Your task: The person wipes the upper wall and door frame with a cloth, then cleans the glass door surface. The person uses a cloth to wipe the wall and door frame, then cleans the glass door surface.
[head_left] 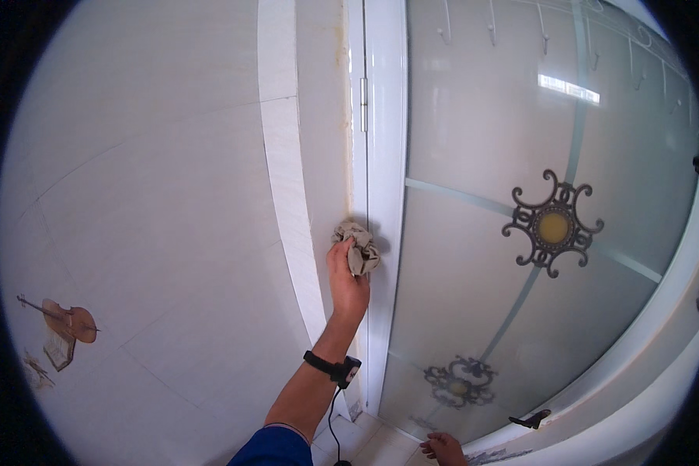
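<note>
My left hand (348, 281) is closed around a crumpled grey-beige cloth (357, 247). The cloth is pressed against the white door frame (384, 155), at the joint where the frame meets the tiled wall edge. A black strap with a small box-shaped device (349, 371) and a cable sits on my left wrist. Low in the picture, my right hand (443, 449) hangs beside the bottom of the frosted glass door (458, 311). Its fingers are loosely bent and a little apart, and I see nothing in them.
A black door handle (530, 420) juts out at the lower right. Dark scrollwork with a yellow centre (553, 227) decorates the glass, and white hooks (546, 39) hang along its top. On the left, the tiled wall (155, 194) bears a violin picture (70, 324). Floor tiles (380, 446) show below.
</note>
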Tool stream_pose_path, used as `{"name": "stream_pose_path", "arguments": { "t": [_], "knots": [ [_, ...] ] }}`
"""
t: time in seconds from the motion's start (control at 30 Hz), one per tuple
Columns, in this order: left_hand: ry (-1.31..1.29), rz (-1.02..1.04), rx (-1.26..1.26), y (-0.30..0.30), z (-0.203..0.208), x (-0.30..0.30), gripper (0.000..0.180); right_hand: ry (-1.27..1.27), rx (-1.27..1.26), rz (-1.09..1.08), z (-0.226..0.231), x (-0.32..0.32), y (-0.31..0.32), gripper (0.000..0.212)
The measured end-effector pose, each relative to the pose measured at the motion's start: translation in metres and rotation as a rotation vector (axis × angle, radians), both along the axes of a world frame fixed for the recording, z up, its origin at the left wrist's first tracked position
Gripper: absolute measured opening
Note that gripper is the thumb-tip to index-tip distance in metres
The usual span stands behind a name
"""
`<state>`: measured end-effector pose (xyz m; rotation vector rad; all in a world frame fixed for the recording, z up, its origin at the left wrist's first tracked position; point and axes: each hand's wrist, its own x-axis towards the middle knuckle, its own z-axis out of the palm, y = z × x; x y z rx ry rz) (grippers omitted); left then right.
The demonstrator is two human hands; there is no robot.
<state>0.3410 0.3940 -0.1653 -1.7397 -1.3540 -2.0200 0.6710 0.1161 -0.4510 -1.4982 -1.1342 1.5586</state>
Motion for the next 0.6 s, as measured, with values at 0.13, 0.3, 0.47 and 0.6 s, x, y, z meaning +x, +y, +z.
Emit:
{"name": "stream_pose_path", "arguments": {
  "t": [0.13,0.3,0.47,0.6],
  "knots": [
    [0.001,0.05,-0.052,-0.008,-0.03,0.003,0.07,-0.055,0.027,0.025,-0.003,0.0,-0.006,0.049],
    [-0.041,-0.009,-0.171,0.002,-0.073,0.016,0.058,-0.047,-0.01,0.036,-0.016,-0.006,-0.023,0.048],
    [0.017,-0.068,-0.268,-0.015,-0.089,0.005,0.054,-0.067,-0.009,0.078,-0.019,-0.017,-0.027,0.047],
    [-0.223,-0.26,-0.2,-0.058,-0.059,-0.019,0.056,-0.104,0.01,0.109,-0.017,-0.021,-0.027,0.048]
  ]
}}
